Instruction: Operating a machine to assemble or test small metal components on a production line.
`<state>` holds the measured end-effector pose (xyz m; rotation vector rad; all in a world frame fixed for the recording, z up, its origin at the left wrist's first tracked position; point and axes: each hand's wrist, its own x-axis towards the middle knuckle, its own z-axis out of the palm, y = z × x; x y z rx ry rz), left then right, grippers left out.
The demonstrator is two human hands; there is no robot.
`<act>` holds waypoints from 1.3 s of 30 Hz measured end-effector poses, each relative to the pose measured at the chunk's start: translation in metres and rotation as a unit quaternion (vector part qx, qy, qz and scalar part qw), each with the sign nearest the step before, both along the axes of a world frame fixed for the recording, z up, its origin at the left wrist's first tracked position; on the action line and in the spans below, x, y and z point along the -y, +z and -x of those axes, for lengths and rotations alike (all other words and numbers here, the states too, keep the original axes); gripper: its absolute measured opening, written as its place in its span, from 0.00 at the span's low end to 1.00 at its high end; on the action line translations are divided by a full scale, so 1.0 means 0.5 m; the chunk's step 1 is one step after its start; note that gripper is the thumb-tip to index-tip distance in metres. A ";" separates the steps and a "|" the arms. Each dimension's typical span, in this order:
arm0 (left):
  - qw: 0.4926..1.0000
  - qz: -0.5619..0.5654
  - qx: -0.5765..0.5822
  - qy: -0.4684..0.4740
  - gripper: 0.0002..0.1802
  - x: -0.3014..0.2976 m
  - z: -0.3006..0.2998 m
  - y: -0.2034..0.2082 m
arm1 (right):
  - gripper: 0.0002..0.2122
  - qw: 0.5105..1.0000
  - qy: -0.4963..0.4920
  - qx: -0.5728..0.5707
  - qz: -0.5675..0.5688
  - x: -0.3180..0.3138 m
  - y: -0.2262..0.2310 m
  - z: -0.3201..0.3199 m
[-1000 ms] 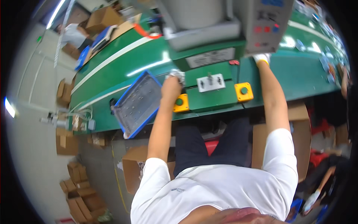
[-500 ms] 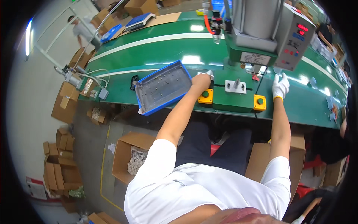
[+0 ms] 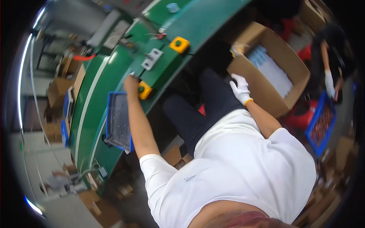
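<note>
Head view: long green workbench slanting from far right to near left. At right, off the bench, open brown carton with pale contents; top edge likely to snag a glove passing too close. On the bench, green machine base topped by a metal plate. Left of it, blue tray, partly behind the left forearm, near corner apparently past the bench edge; possible tipping from a forearm knock. Just beyond the tray, left hand, blurred, finger spread and any hold impossible to tell. Beside the carton, right hand in a white glove, fingers loosely spread, nothing visible in hold, contact with the cardboard uncertain. Close by the left hand, yellow button box; accidental press conceivable from a careless wrist. Smallest, scattered tiny pieces in the tray, easily spilled by a jolt.
</note>
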<state>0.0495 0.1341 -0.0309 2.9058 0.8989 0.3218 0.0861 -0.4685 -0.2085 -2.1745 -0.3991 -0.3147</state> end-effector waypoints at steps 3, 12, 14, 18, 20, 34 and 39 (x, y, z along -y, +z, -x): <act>0.999 -0.034 0.009 -0.036 0.19 -0.010 -0.003 0.001 | 0.20 0.918 -0.120 -0.378 -0.019 0.214 -0.122 0.178; 0.995 0.000 0.021 -0.099 0.14 -0.002 0.000 0.013 | 0.13 0.723 0.076 -0.507 0.463 0.613 -0.337 0.610; 0.997 -0.014 -0.008 -0.069 0.14 -0.009 0.025 0.025 | 0.12 0.732 0.113 -0.476 0.474 0.580 -0.377 0.601; 0.991 0.020 -0.010 -0.128 0.15 0.005 -0.051 -0.106 | 0.16 0.863 0.023 -0.370 0.342 0.671 -0.556 0.479; 0.985 0.029 -0.027 -0.171 0.15 0.030 -0.138 -0.100 | 0.15 0.860 -0.068 -0.379 0.333 0.611 -0.580 0.335; 0.989 0.042 -0.037 -0.135 0.30 -0.050 0.000 0.041 | 0.24 0.800 -0.090 -0.572 0.156 0.322 -0.349 0.234; 0.994 0.013 -0.061 -0.093 0.25 0.021 -0.032 0.017 | 0.23 0.713 -0.206 -0.636 0.212 0.511 -0.397 0.493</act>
